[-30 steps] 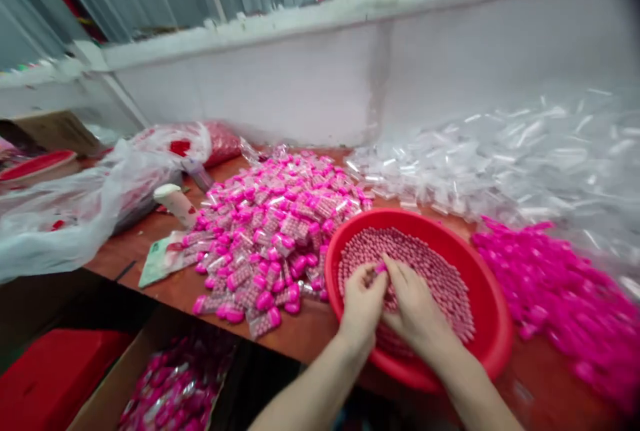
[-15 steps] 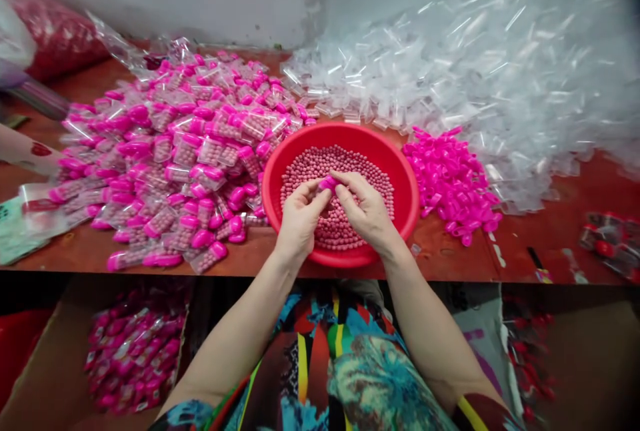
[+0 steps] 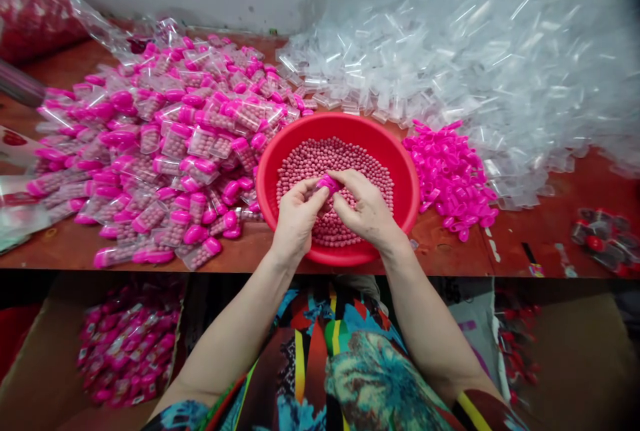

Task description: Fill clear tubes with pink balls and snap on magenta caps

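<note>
Both hands meet over a red basin (image 3: 411, 184) that holds many small pink balls (image 3: 330, 151). My left hand (image 3: 296, 219) pinches a bright pink plastic cap (image 3: 327, 183) between thumb and fingers. From the other side my right hand (image 3: 369, 209) grips the same cap, its index finger along the top. Whether a clear container is attached below the cap is hidden by the fingers. Right of the basin lies a heap of loose pink caps (image 3: 453, 177). To the left is a large pile of clear containers (image 3: 170, 144) filled with balls and capped in pink.
Clear, uncapped plastic containers (image 3: 450, 51) spread in a big heap at the back right. Red-and-clear pieces (image 3: 607, 241) lie at the table's right. Below the front edge, a cardboard box (image 3: 37, 351) holds pink-capped packs (image 3: 127, 344).
The view has shifted a little, so the piles appear slightly farther left and higher. My hands stay together on the pink cap, with the right thumb drawn in and the cap turned slightly.
</note>
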`<state>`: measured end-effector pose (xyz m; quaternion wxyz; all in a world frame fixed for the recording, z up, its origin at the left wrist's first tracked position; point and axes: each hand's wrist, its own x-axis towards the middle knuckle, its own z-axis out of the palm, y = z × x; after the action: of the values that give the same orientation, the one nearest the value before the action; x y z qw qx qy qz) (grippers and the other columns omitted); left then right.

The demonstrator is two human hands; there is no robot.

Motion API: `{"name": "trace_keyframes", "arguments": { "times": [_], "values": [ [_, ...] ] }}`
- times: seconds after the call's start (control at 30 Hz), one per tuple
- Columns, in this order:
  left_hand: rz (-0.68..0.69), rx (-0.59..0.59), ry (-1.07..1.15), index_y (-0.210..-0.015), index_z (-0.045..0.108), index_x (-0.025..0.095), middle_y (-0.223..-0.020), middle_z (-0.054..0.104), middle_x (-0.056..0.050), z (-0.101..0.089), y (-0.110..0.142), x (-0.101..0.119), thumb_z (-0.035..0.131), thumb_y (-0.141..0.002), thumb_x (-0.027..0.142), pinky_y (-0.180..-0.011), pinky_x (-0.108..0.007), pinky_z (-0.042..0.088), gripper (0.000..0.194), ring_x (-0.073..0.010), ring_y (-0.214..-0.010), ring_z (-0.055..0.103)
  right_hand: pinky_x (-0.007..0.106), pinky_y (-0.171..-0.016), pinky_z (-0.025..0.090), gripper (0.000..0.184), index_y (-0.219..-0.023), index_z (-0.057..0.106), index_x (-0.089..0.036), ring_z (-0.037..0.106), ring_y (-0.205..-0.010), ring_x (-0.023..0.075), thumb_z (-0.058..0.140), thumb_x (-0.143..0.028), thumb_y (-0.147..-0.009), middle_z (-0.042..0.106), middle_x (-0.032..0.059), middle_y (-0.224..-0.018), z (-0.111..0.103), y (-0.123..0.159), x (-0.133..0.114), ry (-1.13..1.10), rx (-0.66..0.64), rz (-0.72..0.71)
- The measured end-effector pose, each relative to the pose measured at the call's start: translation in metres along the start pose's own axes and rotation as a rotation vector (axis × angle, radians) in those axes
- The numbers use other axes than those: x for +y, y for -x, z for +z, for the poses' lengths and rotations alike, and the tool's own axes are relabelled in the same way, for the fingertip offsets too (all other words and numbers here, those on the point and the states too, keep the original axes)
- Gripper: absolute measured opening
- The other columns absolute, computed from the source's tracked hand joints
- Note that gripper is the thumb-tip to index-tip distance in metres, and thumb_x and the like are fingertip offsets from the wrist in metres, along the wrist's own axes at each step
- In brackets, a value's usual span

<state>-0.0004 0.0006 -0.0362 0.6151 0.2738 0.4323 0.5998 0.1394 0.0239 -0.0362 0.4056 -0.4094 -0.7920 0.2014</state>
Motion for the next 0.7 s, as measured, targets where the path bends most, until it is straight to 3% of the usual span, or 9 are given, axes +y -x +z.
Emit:
{"name": "trace_keyframes", "arguments": {
  "times": [0.17,0.33,0.53,0.7],
  "values": [
    [-0.020,0.032,0.017,-0.090,0.077,0.015,-0.089,0.074,-0.003,-0.001,-0.006,0.000,0.085,-0.068,0.023,-0.080,-0.024,0.050,0.025,-0.0132,-0.083,0.064,0.051,-0.103,0.050,0.041,-0.126,0.060,-0.017,0.062,-0.114,0.0296,0.063,-0.025,-0.086,0.068,0.0148,-0.119,0.005,0.002,-0.001,0.125,-0.026,-0.033],
    [-0.099,-0.007,0.091,-0.089,0.077,0.014,-0.084,0.072,-0.002,-0.001,-0.010,0.002,0.087,-0.064,0.023,-0.071,-0.024,0.047,0.028,-0.0114,-0.075,0.061,0.046,-0.098,0.053,0.033,-0.121,0.060,-0.018,0.063,-0.108,0.0267,0.062,-0.026,-0.089,0.068,0.0128,-0.113,0.002,-0.001,-0.002,0.050,-0.017,-0.034],
    [-0.089,0.049,0.040,-0.087,0.072,0.013,-0.077,0.067,-0.001,0.000,-0.011,-0.004,0.087,-0.067,0.030,-0.063,-0.025,0.046,0.030,-0.0106,-0.064,0.057,0.054,-0.102,0.049,0.062,-0.136,0.050,-0.012,0.059,-0.121,0.0355,0.070,-0.029,-0.079,0.063,0.0207,-0.128,0.013,0.003,0.002,0.182,-0.150,-0.034],
    [-0.071,-0.067,0.037,-0.097,0.074,0.013,-0.088,0.072,-0.003,0.003,-0.009,0.002,0.082,-0.073,0.026,-0.077,-0.024,0.048,0.028,-0.0121,-0.079,0.062,0.054,-0.098,0.049,0.062,-0.135,0.051,-0.013,0.062,-0.117,0.0360,0.069,-0.031,-0.079,0.065,0.0204,-0.126,0.014,0.004,0.002,0.271,-0.061,0.035]
  ]
}}
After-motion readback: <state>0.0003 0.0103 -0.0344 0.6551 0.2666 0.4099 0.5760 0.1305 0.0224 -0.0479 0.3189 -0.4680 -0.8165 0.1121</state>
